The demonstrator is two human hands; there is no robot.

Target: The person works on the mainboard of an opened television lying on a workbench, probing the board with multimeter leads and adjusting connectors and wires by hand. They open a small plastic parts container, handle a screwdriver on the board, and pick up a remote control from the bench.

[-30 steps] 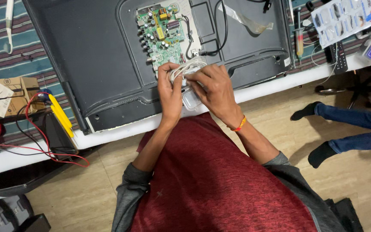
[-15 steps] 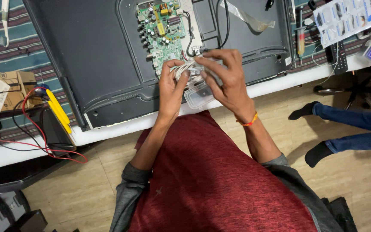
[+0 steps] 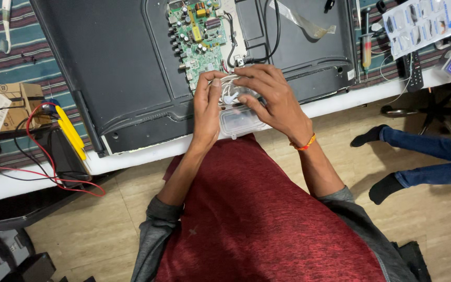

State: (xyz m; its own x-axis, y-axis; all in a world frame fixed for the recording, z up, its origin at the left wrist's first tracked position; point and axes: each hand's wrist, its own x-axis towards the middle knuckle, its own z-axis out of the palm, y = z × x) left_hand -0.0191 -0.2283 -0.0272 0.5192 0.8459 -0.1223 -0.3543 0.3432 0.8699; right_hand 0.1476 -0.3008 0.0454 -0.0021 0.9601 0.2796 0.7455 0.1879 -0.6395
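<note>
Over the workbench [image 3: 131,162], both hands' fingers [image 3: 251,78] pinch a clear plastic box [image 3: 241,121].

TV back panel [image 3: 126,68] lay flat on bench [image 3: 131,159] before me, circuit board [image 3: 198,39] on it near top. My left hand [image 3: 207,107] & right hand [image 3: 272,99] met over plastic container [image 3: 241,121] at panel's near edge. Probes [image 3: 71,133] lay left of panel, remote [image 3: 414,73] & leaflet [image 3: 426,21] to right.

Both hands [image 3: 246,102] fwd, fingers curled
</note>
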